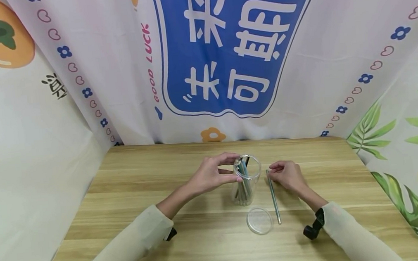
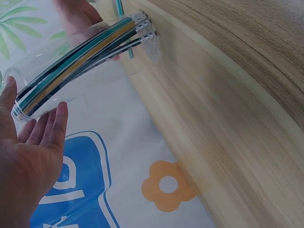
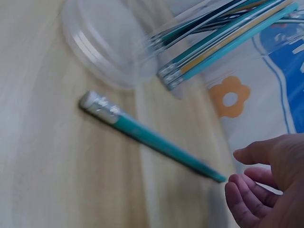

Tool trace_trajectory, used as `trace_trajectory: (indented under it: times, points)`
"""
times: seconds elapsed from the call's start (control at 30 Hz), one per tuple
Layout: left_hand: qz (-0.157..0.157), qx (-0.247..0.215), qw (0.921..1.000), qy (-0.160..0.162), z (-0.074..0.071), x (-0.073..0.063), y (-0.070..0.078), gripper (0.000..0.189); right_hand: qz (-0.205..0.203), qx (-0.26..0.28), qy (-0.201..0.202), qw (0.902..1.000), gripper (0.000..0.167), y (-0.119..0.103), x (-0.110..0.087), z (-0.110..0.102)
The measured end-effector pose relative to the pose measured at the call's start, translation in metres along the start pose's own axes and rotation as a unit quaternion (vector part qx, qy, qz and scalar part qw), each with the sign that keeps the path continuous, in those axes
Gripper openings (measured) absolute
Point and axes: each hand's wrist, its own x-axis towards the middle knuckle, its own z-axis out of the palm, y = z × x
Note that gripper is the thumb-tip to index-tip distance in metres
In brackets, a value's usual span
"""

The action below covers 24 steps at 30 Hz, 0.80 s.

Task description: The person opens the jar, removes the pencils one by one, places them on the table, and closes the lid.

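Observation:
A clear plastic jar (image 1: 255, 181) stands on the table with several pencils (image 1: 242, 190) in it, some green, one yellow. My left hand (image 1: 213, 174) grips the jar near its rim, thumb on one side and fingers on the other. In the left wrist view the pencils' eraser ends are at the jar's bottom. A single green pencil (image 3: 161, 143) lies on the table to the right of the jar, its metal-banded eraser end towards me. Beside its far end is my right hand (image 1: 288, 175), thumb and fingers apart with nothing between them.
A round clear lid (image 1: 259, 220) lies flat in front of the jar, left of the loose pencil. The wooden table (image 1: 141, 169) ends at a printed cloth (image 1: 125, 71) behind. Dark wrist straps with small cameras (image 1: 311, 231) sit at the cuffs.

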Motion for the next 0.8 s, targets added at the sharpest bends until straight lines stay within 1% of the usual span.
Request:
trace_trajectory:
  times: [0.2,0.43,0.63,0.8]
  points:
    - [0.0,-0.004,1.0,0.0,0.001,0.001,-0.001,0.064,-0.034,0.01,-0.005,0.9994,0.024,-0.018,-0.002,-0.015]
    - [0.0,-0.003,1.0,0.002,0.001,0.0,-0.001,0.065,-0.064,0.044,-0.001,0.997,0.021,-0.043,-0.006,-0.035]
    - [-0.002,-0.002,1.0,0.004,0.001,0.0,-0.001,0.065,-0.096,0.054,0.009,0.9939,0.021,-0.071,-0.015,-0.051]
    - [-0.005,-0.002,1.0,0.007,0.001,0.0,-0.001,0.066,-0.125,0.057,0.01,0.9904,0.021,-0.097,-0.021,-0.058]
